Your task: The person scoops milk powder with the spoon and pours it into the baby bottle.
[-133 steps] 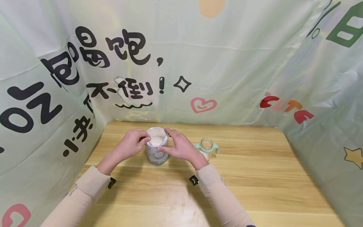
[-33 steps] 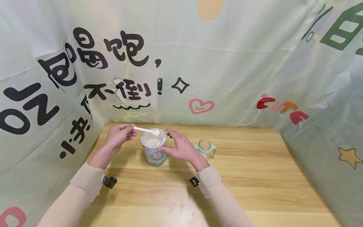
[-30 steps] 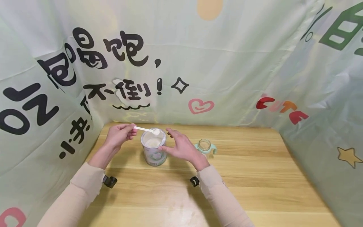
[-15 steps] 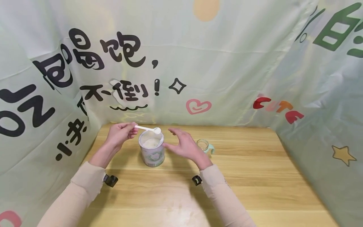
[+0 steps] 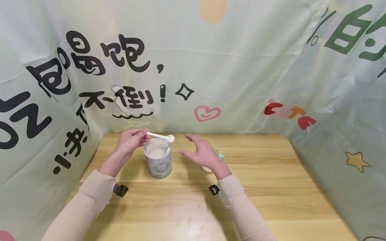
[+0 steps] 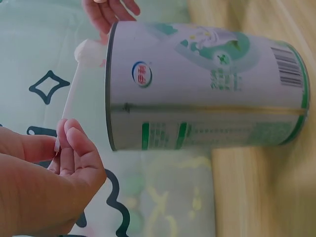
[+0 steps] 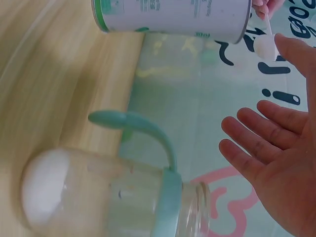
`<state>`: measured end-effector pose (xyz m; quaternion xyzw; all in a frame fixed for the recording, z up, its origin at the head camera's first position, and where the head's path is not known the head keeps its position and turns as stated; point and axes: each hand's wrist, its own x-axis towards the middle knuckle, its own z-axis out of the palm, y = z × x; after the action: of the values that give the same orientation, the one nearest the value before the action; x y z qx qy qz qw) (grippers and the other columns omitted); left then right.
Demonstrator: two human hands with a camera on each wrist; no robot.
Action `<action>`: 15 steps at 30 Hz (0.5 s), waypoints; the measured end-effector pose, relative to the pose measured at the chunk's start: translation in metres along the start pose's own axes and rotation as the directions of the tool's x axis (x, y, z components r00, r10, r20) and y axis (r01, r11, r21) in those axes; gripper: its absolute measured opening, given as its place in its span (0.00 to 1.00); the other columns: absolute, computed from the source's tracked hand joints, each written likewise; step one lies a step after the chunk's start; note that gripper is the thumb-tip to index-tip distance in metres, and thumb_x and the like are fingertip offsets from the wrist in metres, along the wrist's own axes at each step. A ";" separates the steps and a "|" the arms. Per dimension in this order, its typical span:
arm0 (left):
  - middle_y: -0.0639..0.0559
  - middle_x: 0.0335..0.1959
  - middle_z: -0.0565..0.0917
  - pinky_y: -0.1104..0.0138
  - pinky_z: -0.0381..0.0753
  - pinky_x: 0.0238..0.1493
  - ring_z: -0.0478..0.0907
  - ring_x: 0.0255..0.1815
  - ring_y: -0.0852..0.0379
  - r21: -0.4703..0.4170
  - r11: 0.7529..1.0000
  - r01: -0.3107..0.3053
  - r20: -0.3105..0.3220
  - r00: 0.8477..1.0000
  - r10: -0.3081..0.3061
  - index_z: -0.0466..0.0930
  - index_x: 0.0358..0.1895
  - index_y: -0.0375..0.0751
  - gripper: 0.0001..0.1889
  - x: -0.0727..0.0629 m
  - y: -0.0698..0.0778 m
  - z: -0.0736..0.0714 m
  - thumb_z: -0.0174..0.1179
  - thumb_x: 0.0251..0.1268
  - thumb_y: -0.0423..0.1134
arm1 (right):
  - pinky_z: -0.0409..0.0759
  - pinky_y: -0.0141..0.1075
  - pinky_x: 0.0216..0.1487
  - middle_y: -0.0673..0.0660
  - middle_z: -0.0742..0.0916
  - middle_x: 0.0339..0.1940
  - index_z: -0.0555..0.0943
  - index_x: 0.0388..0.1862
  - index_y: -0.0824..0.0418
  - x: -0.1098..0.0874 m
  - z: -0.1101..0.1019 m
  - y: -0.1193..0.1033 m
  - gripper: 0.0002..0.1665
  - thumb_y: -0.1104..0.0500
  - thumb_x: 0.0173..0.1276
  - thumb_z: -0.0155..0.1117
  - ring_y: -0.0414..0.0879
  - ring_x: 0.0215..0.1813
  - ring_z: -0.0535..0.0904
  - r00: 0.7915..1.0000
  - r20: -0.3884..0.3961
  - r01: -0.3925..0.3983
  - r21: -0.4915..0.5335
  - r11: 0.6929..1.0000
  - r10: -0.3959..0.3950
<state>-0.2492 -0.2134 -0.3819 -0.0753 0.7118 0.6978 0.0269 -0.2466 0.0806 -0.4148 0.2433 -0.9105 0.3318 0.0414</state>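
Note:
My left hand (image 5: 132, 142) pinches the thin handle of a white measuring scoop (image 5: 161, 136), whose bowl of white powder hangs over the right rim of the can. Below it, the open milk powder can (image 5: 159, 165) stands upright with pale powder inside. To the can's right, my right hand (image 5: 203, 154) is held up with its fingers apart, touching nothing. Partly hidden behind that hand is a clear baby bottle (image 5: 207, 169) without a cap. The right wrist view shows its mint-green handle (image 7: 148, 129) and white contents at the bottom.
The wooden table (image 5: 271, 187) is bounded by printed fabric walls (image 5: 241, 83) at the back and both sides. Each forearm carries a small black wrist camera (image 5: 121, 190) near the sleeve cuff.
My left hand has drawn the scoop up out of the can and moved it slightly right. My right hand has left the can's side and shifted right, in front of the bottle.

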 end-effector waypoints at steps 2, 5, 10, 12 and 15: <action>0.60 0.28 0.89 0.74 0.87 0.41 0.85 0.32 0.67 0.005 1.000 0.001 0.013 1.000 -0.001 0.75 0.65 0.20 0.23 0.001 0.001 0.004 0.60 0.80 0.37 | 0.75 0.53 0.75 0.60 0.82 0.73 0.73 0.77 0.60 -0.002 -0.003 0.003 0.45 0.37 0.70 0.71 0.57 0.72 0.78 1.000 -0.008 -0.006 -0.007 1.000 0.006; 0.59 0.29 0.88 0.75 0.87 0.41 0.85 0.32 0.67 0.013 1.000 0.004 0.030 1.000 -0.004 0.75 0.65 0.21 0.22 0.003 0.002 0.011 0.60 0.80 0.38 | 0.76 0.53 0.75 0.60 0.82 0.72 0.73 0.76 0.60 -0.004 -0.007 0.007 0.44 0.37 0.71 0.71 0.57 0.72 0.79 1.000 -0.024 -0.010 -0.011 1.000 0.009; 0.59 0.29 0.88 0.76 0.86 0.40 0.84 0.32 0.67 0.018 1.000 0.003 0.048 0.999 -0.004 0.75 0.65 0.21 0.23 0.008 0.004 0.022 0.60 0.80 0.38 | 0.77 0.54 0.73 0.61 0.83 0.71 0.74 0.76 0.61 -0.010 -0.013 0.015 0.44 0.38 0.70 0.71 0.58 0.71 0.80 0.999 -0.050 -0.013 -0.018 1.000 0.012; 0.58 0.29 0.88 0.75 0.87 0.41 0.84 0.32 0.67 0.010 1.000 0.005 0.055 0.998 -0.005 0.75 0.66 0.21 0.23 0.011 0.004 0.027 0.60 0.80 0.37 | 0.77 0.54 0.73 0.62 0.83 0.70 0.74 0.75 0.62 -0.012 -0.016 0.019 0.44 0.38 0.70 0.72 0.58 0.71 0.80 0.998 -0.061 -0.019 -0.018 1.000 0.018; 0.58 0.29 0.88 0.75 0.87 0.41 0.85 0.32 0.66 -0.007 1.000 0.011 0.075 0.997 -0.011 0.73 0.68 0.20 0.23 0.014 0.004 0.034 0.59 0.80 0.35 | 0.78 0.54 0.72 0.62 0.84 0.69 0.74 0.75 0.62 -0.015 -0.020 0.024 0.44 0.39 0.70 0.72 0.58 0.70 0.80 0.997 -0.076 -0.033 -0.015 0.999 0.032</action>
<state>-0.2662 -0.1807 -0.3808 -0.0531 0.7075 0.7025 0.0570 -0.2468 0.1151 -0.4171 0.2152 -0.9148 0.3341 0.0724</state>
